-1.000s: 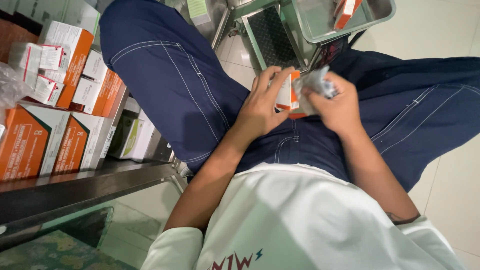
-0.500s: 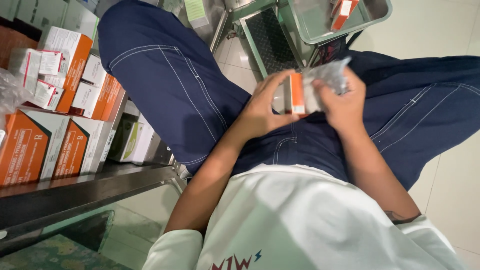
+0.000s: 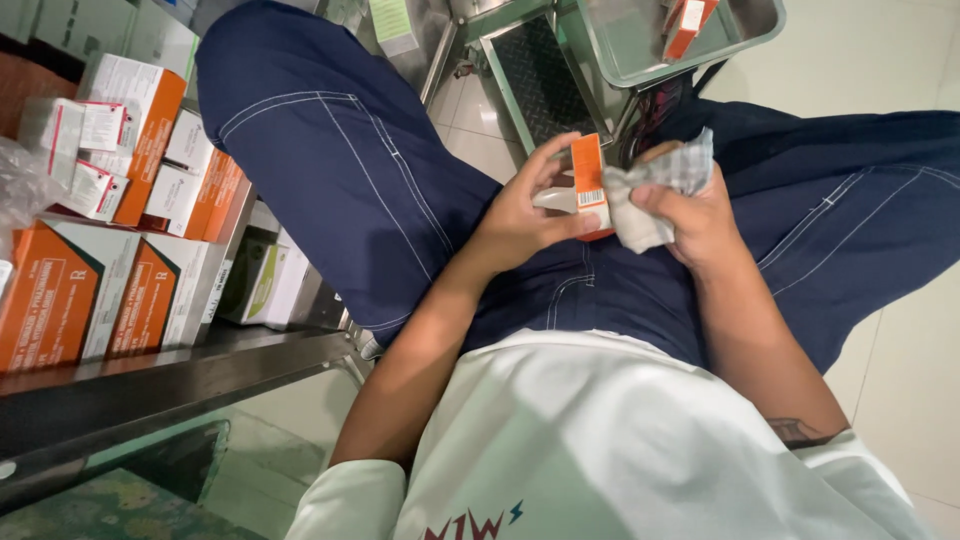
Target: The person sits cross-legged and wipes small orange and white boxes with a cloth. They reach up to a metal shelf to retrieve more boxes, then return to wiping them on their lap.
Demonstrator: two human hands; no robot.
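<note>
Since half a second ago, both hands have drifted a little lower over the lap, and the small orange-and-white box [image 3: 588, 185] now stands upright with its narrow edge toward the camera. On the left, a shelf [image 3: 150, 385] carries stacked orange-and-white cartons [image 3: 60, 300]. At the centre, the left hand [image 3: 520, 215] pinches the box between thumb and fingers. Beside it, touching the box, the right hand [image 3: 700, 215] is closed around crumpled clear wrapping [image 3: 660, 190]. Judging by this, the box looks freshly unwrapped; another box [image 3: 688, 25] lies in the metal tray [image 3: 640, 60] above.
</note>
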